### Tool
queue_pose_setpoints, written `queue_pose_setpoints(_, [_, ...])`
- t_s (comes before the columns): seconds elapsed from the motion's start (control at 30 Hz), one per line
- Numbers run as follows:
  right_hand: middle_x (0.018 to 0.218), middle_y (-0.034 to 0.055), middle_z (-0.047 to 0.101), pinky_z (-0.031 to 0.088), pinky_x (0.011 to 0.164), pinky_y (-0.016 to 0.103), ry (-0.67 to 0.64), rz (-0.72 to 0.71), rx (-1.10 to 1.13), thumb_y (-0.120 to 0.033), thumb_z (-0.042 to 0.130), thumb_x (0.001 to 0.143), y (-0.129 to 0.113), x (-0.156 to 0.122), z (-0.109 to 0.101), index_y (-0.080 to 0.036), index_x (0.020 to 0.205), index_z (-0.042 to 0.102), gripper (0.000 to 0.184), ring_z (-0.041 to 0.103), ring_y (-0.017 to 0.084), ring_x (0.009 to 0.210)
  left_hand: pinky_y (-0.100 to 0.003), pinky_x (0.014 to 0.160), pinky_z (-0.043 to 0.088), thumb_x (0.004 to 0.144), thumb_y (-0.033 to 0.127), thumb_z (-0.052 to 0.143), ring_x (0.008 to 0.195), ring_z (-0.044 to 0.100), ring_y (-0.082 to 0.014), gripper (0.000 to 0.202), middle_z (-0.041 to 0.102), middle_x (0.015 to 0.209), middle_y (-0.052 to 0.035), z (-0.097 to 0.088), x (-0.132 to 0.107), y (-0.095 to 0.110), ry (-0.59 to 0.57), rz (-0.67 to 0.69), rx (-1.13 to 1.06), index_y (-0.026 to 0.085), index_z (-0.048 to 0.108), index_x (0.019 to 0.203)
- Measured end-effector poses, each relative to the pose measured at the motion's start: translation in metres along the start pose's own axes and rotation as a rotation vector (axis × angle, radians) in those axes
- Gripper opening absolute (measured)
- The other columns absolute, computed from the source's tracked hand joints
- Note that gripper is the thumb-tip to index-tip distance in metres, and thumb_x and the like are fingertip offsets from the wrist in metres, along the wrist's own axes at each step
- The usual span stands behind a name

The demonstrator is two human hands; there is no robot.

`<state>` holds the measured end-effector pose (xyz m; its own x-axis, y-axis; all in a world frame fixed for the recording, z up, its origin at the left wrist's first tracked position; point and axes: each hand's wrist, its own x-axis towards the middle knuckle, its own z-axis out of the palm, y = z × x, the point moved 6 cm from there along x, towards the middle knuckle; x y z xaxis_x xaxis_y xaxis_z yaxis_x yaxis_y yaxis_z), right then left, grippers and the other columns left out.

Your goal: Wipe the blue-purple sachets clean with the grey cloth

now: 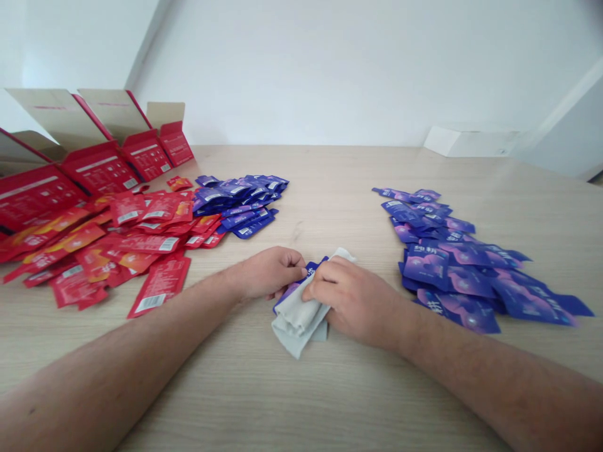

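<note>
In front of me a purple-blue sachet (285, 295) lies mostly hidden beneath a folded whitish cloth (301, 312). My left hand (273, 273) pinches the sachet's upper left side between thumb and fingers. Gripping the cloth, my right hand (351, 295) presses it against the sachet's face. A heap of similar purple sachets (452, 254) spreads to the right of my right hand. Beyond my left hand sits another pile of blue-purple sachets (238, 198), many with barcodes showing.
Red and orange sachets (141, 235) are piled at the left, one lying close to my left forearm. Behind them stand several open red boxes (101, 166) with raised flaps. A white box (471, 142) rests at the table's far right, by the wall.
</note>
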<state>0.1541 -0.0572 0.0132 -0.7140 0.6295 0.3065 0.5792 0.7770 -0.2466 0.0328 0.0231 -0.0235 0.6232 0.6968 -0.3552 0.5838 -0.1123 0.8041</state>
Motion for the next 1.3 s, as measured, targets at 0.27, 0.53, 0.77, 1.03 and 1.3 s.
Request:
queue_pose_setpoints(0.27, [0.098, 0.0067, 0.059, 0.043, 0.085, 0.035, 0.005, 0.012, -0.004, -0.007, 0.057, 0.082, 0.003, 0.0, -0.001, -0.019, 0.105, 0.066, 0.028, 0.051, 0.021, 0.095, -0.017, 0.032, 0.034, 0.085, 0.049, 0.053, 0.038, 0.045, -0.0078, 0.03, 0.05, 0.051, 0.0062, 0.0, 0.0, -0.001, 0.001, 0.004, -0.018, 0.019, 0.057, 0.081])
queue_pose_setpoints(0.53, [0.096, 0.0059, 0.059, 0.043, 0.083, 0.034, -0.023, -0.07, -0.002, -0.011, 0.058, 0.084, -0.005, 0.0, 0.003, -0.02, 0.102, 0.066, 0.022, 0.05, 0.021, 0.093, -0.016, 0.033, 0.034, 0.084, 0.048, 0.054, 0.039, 0.047, -0.0084, 0.03, 0.05, 0.052, 0.0057, -0.001, 0.001, -0.002, 0.004, -0.004, -0.005, 0.019, 0.059, 0.085])
queue_pose_setpoints(0.77, [0.096, 0.0064, 0.058, 0.042, 0.084, 0.034, 0.007, -0.008, -0.001, -0.009, 0.058, 0.083, 0.001, 0.0, 0.0, -0.02, 0.105, 0.066, 0.026, 0.051, 0.02, 0.094, -0.016, 0.033, 0.033, 0.084, 0.05, 0.054, 0.038, 0.045, -0.0077, 0.032, 0.05, 0.052, 0.0053, 0.0, 0.0, 0.0, 0.01, -0.002, -0.013, 0.018, 0.057, 0.082])
queue_pose_setpoints(1.03, [0.097, 0.0068, 0.058, 0.043, 0.085, 0.035, 0.017, 0.031, -0.008, -0.007, 0.057, 0.081, 0.005, 0.0, 0.0, -0.019, 0.106, 0.065, 0.029, 0.051, 0.021, 0.094, -0.017, 0.033, 0.034, 0.085, 0.047, 0.053, 0.038, 0.046, -0.008, 0.029, 0.05, 0.049, 0.0061, 0.0, 0.0, 0.0, 0.01, 0.0, -0.009, 0.019, 0.057, 0.08])
queue_pose_setpoints(1.3, [0.097, 0.0065, 0.058, 0.043, 0.084, 0.034, 0.0, -0.017, 0.002, -0.008, 0.056, 0.084, -0.001, -0.001, 0.001, -0.02, 0.105, 0.066, 0.026, 0.051, 0.02, 0.094, -0.017, 0.032, 0.035, 0.086, 0.046, 0.053, 0.038, 0.046, -0.0078, 0.028, 0.05, 0.051, 0.0063, 0.0, 0.0, -0.001, 0.001, 0.01, -0.009, 0.019, 0.057, 0.082])
